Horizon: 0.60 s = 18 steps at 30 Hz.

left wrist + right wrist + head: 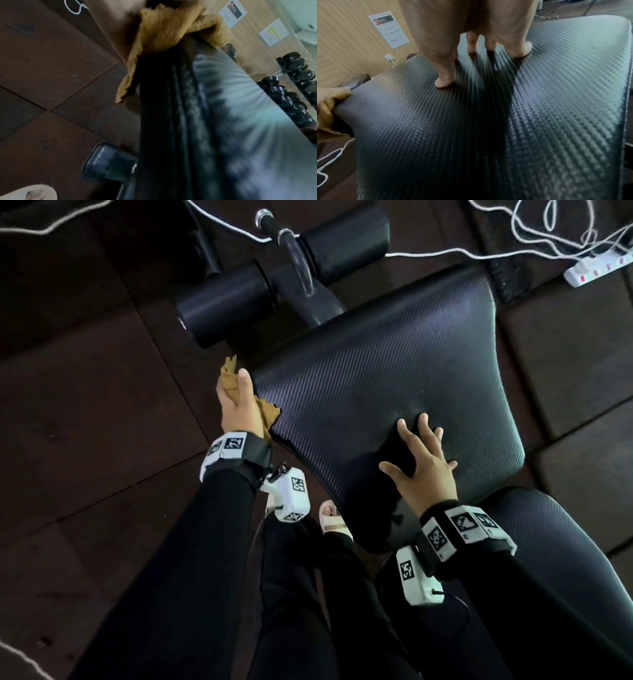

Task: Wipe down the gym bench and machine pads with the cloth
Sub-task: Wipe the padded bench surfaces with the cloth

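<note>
Gripping cloth (230, 381) in left hand (239, 409) to wipe seat (394, 364) edge; bracing with flat, empty right hand (424, 467).

Bench pad (394, 364): black, tight diagonal weave pattern, carbon-fibre look, bluish sheen where light hits. Cloth (265, 414): mustard yellow-brown, plain. Foam rollers (224, 302): plain matte black. Floor tiles (85, 412): dark reddish brown, thin dark seams. Sleeves (191, 559): black. Wrist bands (236, 450): black strap, white blocks with black-and-white square code markers. Cables (445, 253): white. Power strip (597, 268): white, red switches. Sandal (334, 522): cream. Wall (347, 40): light wood grain. Sign (389, 29): white, black header, red logo. Dumbbells (291, 81): black.
</note>
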### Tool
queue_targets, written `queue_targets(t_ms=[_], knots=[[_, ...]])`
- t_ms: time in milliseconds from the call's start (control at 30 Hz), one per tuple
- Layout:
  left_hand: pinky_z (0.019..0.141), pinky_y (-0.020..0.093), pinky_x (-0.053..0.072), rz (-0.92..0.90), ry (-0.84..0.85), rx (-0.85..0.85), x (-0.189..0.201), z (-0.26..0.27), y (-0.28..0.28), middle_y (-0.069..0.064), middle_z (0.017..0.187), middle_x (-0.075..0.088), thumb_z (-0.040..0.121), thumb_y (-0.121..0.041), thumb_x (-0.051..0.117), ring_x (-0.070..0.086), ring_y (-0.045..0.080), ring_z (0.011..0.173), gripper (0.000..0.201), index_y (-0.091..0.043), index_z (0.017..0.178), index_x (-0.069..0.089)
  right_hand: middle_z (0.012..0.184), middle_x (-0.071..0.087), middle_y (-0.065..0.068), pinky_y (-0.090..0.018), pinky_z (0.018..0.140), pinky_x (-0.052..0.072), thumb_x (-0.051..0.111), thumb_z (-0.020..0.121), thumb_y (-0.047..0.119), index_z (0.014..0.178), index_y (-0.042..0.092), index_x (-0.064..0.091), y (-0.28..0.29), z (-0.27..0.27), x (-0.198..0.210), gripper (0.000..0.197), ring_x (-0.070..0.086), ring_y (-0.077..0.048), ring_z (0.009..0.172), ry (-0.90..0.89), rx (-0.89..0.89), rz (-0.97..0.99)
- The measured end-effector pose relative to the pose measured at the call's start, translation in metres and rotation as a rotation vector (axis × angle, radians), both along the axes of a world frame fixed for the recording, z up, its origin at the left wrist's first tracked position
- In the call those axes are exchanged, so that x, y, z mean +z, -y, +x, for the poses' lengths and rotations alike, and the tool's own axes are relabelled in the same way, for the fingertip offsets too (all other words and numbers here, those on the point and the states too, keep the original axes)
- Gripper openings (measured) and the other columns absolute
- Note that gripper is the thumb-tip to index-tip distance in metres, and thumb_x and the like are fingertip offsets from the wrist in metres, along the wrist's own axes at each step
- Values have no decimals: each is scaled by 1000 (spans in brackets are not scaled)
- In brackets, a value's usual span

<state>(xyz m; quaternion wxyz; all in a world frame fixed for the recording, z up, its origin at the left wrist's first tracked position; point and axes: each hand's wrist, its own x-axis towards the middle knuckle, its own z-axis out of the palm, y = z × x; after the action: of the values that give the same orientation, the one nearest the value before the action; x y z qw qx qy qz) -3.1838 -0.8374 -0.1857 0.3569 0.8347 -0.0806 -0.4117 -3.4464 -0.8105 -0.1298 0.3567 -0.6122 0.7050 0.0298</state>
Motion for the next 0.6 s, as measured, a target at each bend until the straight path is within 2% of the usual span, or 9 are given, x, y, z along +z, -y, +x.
queue_targets(t_ms=[67, 133, 200, 300, 367, 400, 467, 533, 600], knots=[[88, 22, 26, 5, -7, 19, 6, -14, -12, 0, 133, 53, 94, -59, 38, 48, 26, 122, 62, -32, 148, 23, 157, 3, 15, -67, 109, 3, 68, 84, 32, 142, 41, 29, 0, 0, -1, 71, -7, -16, 145, 5, -7, -6], [95, 22, 27, -36, 8, 24, 12, -30, -26, -1, 145, 44, 94, -57, 39, 44, 25, 129, 64, -34, 150, 17, 157, 4, 14, -67, 108, 2, 68, 84, 32, 142, 40, 30, -1, 0, -1, 70, -7, -16, 145, 13, -9, -13], [105, 20, 23, -130, 94, -35, 18, -49, -39, 1, 154, 28, 96, -48, 43, 33, 22, 137, 65, -30, 151, 13, 157, 4, 13, -68, 107, 2, 68, 83, 32, 143, 40, 30, -2, -1, -2, 71, -7, -17, 145, 19, -6, -20], [109, 18, 9, -160, 229, -191, 24, -81, -55, 16, 157, 3, 97, -40, 46, 11, 25, 144, 61, -35, 150, 15, 157, 3, 13, -69, 106, 2, 68, 84, 33, 143, 41, 29, -1, -3, -4, 71, -8, -18, 145, 21, -3, -13], [117, 34, 4, -113, 271, -314, 26, -102, -64, 21, 156, -8, 97, -38, 47, -5, 33, 145, 59, -34, 149, 20, 157, 2, 14, -68, 106, 2, 68, 83, 33, 143, 42, 28, -1, -4, -5, 72, -8, -18, 145, 26, 0, -10], [116, 46, 3, -88, 323, -391, 26, -112, -68, 21, 156, -9, 97, -37, 48, -11, 38, 144, 59, -31, 149, 22, 157, 2, 14, -68, 106, 2, 68, 83, 33, 143, 42, 28, -1, -4, -6, 73, -8, -18, 145, 27, 2, -11], [112, 59, 3, -39, 473, -568, 26, -131, -74, 20, 157, -3, 96, -40, 48, -13, 44, 142, 59, -28, 149, 24, 158, 1, 13, -69, 105, 2, 68, 83, 34, 143, 43, 27, -1, -5, -7, 73, -8, -18, 145, 29, 11, -16], [110, 61, 2, -12, 607, -728, 26, -144, -77, 17, 158, 3, 96, -44, 46, -11, 41, 142, 59, -29, 149, 25, 158, 1, 13, -70, 104, 1, 68, 83, 35, 143, 43, 27, -1, -6, -7, 73, -9, -19, 145, 36, 18, -18], [111, 58, -3, 8, 664, -797, 23, -148, -78, 14, 158, 0, 96, -48, 44, -15, 33, 141, 60, -31, 149, 20, 158, 1, 13, -70, 104, 1, 67, 83, 35, 143, 43, 26, 0, -7, -7, 74, -8, -19, 145, 37, 25, -15]])
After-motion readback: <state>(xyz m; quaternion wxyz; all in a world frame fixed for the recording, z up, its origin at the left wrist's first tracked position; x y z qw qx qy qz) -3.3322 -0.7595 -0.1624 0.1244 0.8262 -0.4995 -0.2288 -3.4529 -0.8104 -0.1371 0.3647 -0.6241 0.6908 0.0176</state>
